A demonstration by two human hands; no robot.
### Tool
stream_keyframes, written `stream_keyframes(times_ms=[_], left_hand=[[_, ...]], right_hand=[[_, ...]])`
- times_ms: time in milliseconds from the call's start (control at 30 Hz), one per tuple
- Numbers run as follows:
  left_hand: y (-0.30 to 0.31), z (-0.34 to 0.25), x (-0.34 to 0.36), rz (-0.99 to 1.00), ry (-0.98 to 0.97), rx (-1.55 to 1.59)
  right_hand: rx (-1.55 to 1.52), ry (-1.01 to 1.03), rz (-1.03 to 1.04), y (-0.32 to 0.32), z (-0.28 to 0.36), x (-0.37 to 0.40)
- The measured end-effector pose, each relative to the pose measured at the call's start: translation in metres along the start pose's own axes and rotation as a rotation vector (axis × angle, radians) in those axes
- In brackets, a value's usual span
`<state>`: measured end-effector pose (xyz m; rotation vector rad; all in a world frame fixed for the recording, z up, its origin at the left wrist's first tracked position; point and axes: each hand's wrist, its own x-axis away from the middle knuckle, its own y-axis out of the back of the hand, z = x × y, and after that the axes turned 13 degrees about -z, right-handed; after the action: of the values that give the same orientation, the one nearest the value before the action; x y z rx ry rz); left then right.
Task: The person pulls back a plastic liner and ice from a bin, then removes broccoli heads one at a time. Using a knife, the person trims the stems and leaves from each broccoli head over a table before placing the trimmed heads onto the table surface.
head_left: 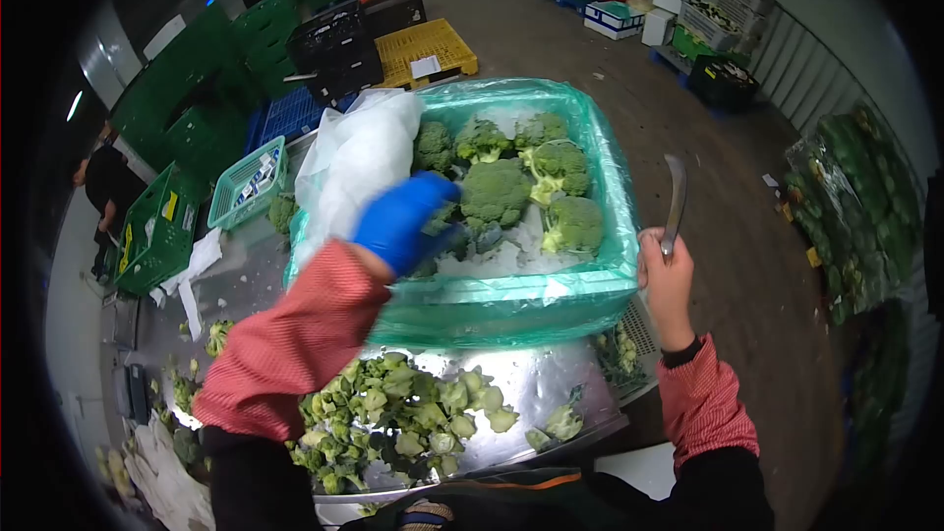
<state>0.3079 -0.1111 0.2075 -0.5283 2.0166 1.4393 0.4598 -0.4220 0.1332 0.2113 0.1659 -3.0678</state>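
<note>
In the head view, the blue-gloved left hand (pixel 405 224) was over the broccoli heads (pixel 495 193) inside the green-lined box (pixel 501 313) (blur hid its fingers; I could not tell its grip); the right hand (pixel 669 283), closed round a curved knife (pixel 677 199), was just beside the box; stalk pieces (pixel 403 413) lay on the bench (pixel 551 374).

Broccoli (pixel 495 192) in box (pixel 492 320), stalks (pixel 403 418) in front

The stalks lie on the table (pixel 551 374). The left hand (pixel 401 224) is over the box's left part; the right hand (pixel 668 287), with a knife (pixel 677 202), is at its right edge. A basket (pixel 224 201) stands left, a pallet (pixel 433 47) behind
</note>
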Motion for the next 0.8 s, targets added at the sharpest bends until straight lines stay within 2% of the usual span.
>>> stream_keyframes(times_ms=[33, 67, 100, 167, 200, 267, 367, 400, 467, 533, 567, 600, 633, 700, 767, 800], left_hand=[[-0.023, -0.023, -0.016, 0.252, 0.054, 0.035], [-0.060, -0.032, -0.025, 0.341, 0.001, 0.078], [-0.092, -0.041, -0.035, 0.412, -0.022, 0.083], [-0.164, -0.042, -0.047, 0.350, -0.242, -0.032], [-0.185, -0.046, -0.056, 0.426, -0.207, -0.075], [-0.214, -0.051, -0.075, 0.579, -0.139, -0.161], [-0.200, -0.061, -0.091, 0.687, -0.072, -0.192], [-0.204, -0.054, -0.084, 0.547, -0.026, -0.165], [-0.191, -0.040, -0.083, 0.513, -0.004, -0.145], [-0.143, -0.042, -0.084, 0.299, 0.163, -0.172], [-0.130, -0.011, -0.070, 0.137, 0.231, 0.007], [-0.114, 0.012, -0.062, 0.016, 0.296, 0.056], [-0.081, 0.006, -0.062, -0.018, 0.549, 0.542], [-0.025, -0.011, -0.034, -0.198, 1.054, 0.975], [0.008, -0.009, 0.016, -0.230, 1.301, 1.269], [0.021, -0.021, 0.043, -0.227, 1.292, 1.398]], right_hand=[[-0.020, -0.006, -0.028, 0.011, -0.006, 0.008], [-0.020, -0.035, -0.047, 0.020, -0.013, 0.016], [-0.021, -0.064, -0.065, 0.027, -0.019, 0.025], [-0.029, -0.124, -0.090, 0.044, -0.030, 0.041], [-0.036, -0.156, -0.097, 0.053, -0.035, 0.049], [-0.055, -0.211, -0.126, 0.070, -0.044, 0.058], [-0.087, -0.298, -0.194, 0.095, -0.053, 0.076], [-0.099, -0.321, -0.211, 0.104, -0.055, 0.078], [-0.097, -0.345, -0.260, 0.117, -0.054, 0.081], [-0.072, -0.329, -0.245, 0.128, -0.059, 0.084], [-0.058, -0.327, -0.226, 0.132, -0.061, 0.087], [-0.045, -0.343, -0.168, 0.132, -0.063, 0.091], [-0.032, -0.309, -0.089, 0.127, -0.062, 0.096], [-0.006, -0.235, 0.083, 0.110, -0.055, 0.109], [-0.033, -0.237, 0.281, 0.087, -0.040, 0.124], [0.019, -0.204, 0.373, 0.073, -0.034, 0.131]])
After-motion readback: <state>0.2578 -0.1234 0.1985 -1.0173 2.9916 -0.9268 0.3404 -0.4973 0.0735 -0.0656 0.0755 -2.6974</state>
